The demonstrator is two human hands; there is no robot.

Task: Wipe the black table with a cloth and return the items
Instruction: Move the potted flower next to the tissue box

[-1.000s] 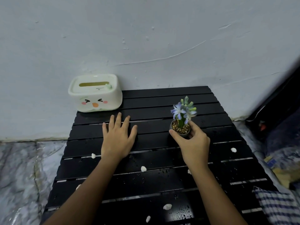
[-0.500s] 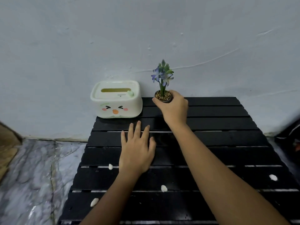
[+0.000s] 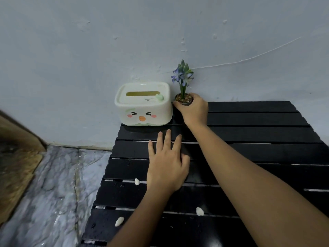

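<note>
A black slatted table (image 3: 258,132) fills the lower right. At its far left corner stands a cream tissue box (image 3: 144,104) with a cartoon face. My right hand (image 3: 195,109) is shut around a small plant pot (image 3: 184,99) with blue flowers, held at the table's back edge just right of the box. Whether the pot rests on the table is hidden by my fingers. My left hand (image 3: 167,164) lies flat on the slats, fingers spread, holding nothing. No cloth is in view.
Small white pebbles (image 3: 137,181) (image 3: 199,211) (image 3: 119,221) lie on the near slats. A pale wall (image 3: 160,41) stands right behind the table. Marble floor (image 3: 53,184) lies to the left, with a brown wooden edge (image 3: 16,157) at far left.
My right hand carried the plant pot from the table's middle to the back edge beside the tissue box. The left hand stayed flat on the slats. The view shifted leftward.
</note>
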